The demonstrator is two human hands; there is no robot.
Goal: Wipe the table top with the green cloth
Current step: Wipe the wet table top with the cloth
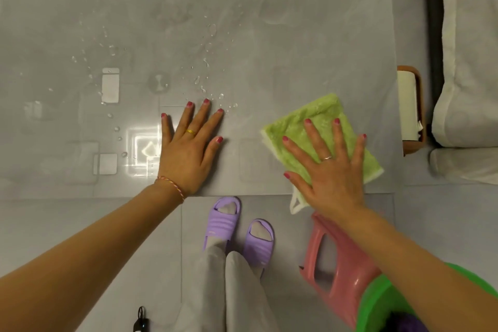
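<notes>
The green cloth (320, 129) is lying folded flat near the front right corner of the table top (269, 35), its near edge reaching the table's front rim and a small white hanging loop (296, 203) dangling over that rim. It is looking soft, light and limp, a fluffy towelling that is likely soaking up water readily and bunching if pushed from one edge, so it is probably best handled by pressing down on its middle with a flat palm rather than pinching a corner. The right hand (330, 170) is doing just that: it is lying fully spread, fingers splayed, palm and fingers pressing on the cloth's near half without curling round it. The left hand (188, 151) is resting equally wide open, flat on the bare glossy surface just left of the cloth and apart from it, holding nothing and seemingly bracing the person. Water droplets (204, 86) are scattering across the table beyond and to the left of the left hand's fingertips, so most of the wiping is appearing still to be ahead, and the wet glossy top is likely letting the cloth glide easily
</notes>
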